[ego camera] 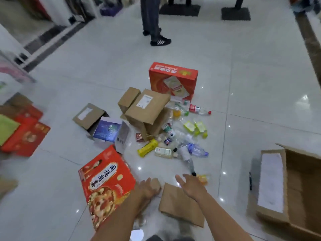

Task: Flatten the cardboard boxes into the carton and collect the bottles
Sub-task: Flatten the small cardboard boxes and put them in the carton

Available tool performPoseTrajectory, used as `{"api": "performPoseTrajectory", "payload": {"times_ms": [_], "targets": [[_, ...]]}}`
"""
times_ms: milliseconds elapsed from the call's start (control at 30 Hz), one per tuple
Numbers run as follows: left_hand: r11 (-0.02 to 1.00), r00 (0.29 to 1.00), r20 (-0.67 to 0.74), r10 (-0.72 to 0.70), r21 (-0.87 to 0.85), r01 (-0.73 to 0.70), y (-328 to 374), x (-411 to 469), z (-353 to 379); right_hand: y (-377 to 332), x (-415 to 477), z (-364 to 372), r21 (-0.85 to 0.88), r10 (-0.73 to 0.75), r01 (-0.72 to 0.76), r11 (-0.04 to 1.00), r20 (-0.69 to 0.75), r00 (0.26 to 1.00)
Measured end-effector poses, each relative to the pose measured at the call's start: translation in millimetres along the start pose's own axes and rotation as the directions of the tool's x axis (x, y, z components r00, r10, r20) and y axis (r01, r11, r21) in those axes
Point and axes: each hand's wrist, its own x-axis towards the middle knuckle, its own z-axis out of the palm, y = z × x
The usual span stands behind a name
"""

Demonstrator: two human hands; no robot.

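My left hand [149, 188] is low over the floor, between a red printed box [106, 181] and a flattened brown cardboard piece [180, 206]. Its fingers are blurred against something tan at the cardboard's left corner. My right hand [191, 186] hovers open, fingers spread, over the far edge of that piece. Beyond lie several brown boxes [147, 110], a blue and white box [107, 129], an upright red box [173, 80] and a heap of plastic bottles [182, 136], with a yellow bottle [147, 147] among them. The big open carton [295, 188] stands at the right.
Flattened red boxes [26, 134] are stacked on the floor at the left. A person's legs [152, 23] stand at the far side, near dark mats [179, 10]. A small orange bottle [203, 179] lies just past my right hand. The glossy white tile floor [243, 101] surrounds everything.
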Motion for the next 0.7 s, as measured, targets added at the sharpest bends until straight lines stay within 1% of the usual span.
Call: {"api": "performPoseTrajectory", "payload": {"times_ms": [133,200,233,300,367,400,467,500,533,600,633,667,700], "targets": [[0.994,0.999,-0.044,-0.026,-0.110,0.021,-27,97,55,5,108,69,-0.151,-0.096,0.099,0.983,0.029,0.995],[0.996,0.996,-0.093,-0.011,-0.088,0.002,-37,137,76,9,159,102,-0.212,-0.142,0.146,0.966,0.032,0.989],[1.000,0.991,-0.134,0.006,-0.030,-0.010,-42,156,84,10,184,116,-0.243,-0.167,0.172,0.955,0.040,0.985],[0.982,0.968,-0.242,0.063,0.189,-0.017,-51,192,93,10,228,140,-0.307,-0.216,0.223,0.925,0.060,0.975],[0.901,0.934,-0.323,0.154,0.434,0.002,-58,220,93,7,266,158,-0.394,-0.244,0.273,0.878,0.123,0.962],[0.850,0.918,-0.346,0.194,0.526,0.019,-61,232,89,5,282,163,-0.446,-0.255,0.311,0.839,0.182,0.950],[0.774,0.899,-0.373,0.230,0.630,0.064,-68,250,78,-2,303,162,-0.520,-0.262,0.381,0.765,0.290,0.921],[0.751,0.893,-0.385,0.234,0.655,0.086,-71,258,76,-4,310,158,-0.528,-0.262,0.400,0.749,0.318,0.911],[0.731,0.891,-0.387,0.238,0.675,0.098,-73,265,79,-6,314,152,-0.528,-0.257,0.406,0.746,0.333,0.907],[0.725,0.891,-0.363,0.274,0.686,0.057,-72,271,95,-3,310,140,-0.535,-0.213,0.398,0.746,0.374,0.903],[0.755,0.888,-0.352,0.295,0.656,0.009,-68,273,105,2,305,138,-0.552,-0.170,0.387,0.739,0.404,0.899],[0.808,0.887,-0.347,0.306,0.587,-0.049,-64,271,114,9,299,138,-0.575,-0.121,0.375,0.727,0.431,0.894],[0.869,0.892,-0.338,0.300,0.482,-0.110,-59,270,121,17,295,140,-0.594,-0.076,0.366,0.716,0.455,0.887]]}}
